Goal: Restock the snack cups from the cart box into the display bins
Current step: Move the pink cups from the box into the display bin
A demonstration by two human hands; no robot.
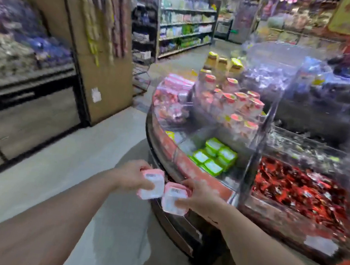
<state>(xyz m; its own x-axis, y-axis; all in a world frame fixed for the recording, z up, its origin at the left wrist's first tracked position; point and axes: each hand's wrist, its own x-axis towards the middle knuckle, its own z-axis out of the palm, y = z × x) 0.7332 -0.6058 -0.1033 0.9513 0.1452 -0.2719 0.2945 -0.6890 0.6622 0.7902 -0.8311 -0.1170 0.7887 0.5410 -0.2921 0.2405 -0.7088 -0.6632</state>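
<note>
My left hand (131, 176) grips a pink snack cup (153, 185) with a white lid and a barcode. Beside it, my right hand (201, 197) grips a second pink snack cup (174, 198) of the same kind. Both cups are held just in front of the curved display stand's front rim (187, 166). Behind the rim, a clear bin (192, 135) holds several green snack cups (215, 156). Pink packs (173, 95) fill the bin further back on the left. The cart box is out of sight. The picture is blurred.
Red-topped jars (240, 106) are stacked above the green cups. A bin of red wrapped sweets (297, 190) lies to the right behind a clear divider (259, 145). A wooden pillar (104, 52) and low shelving (18, 75) stand left across the grey aisle floor (60, 171).
</note>
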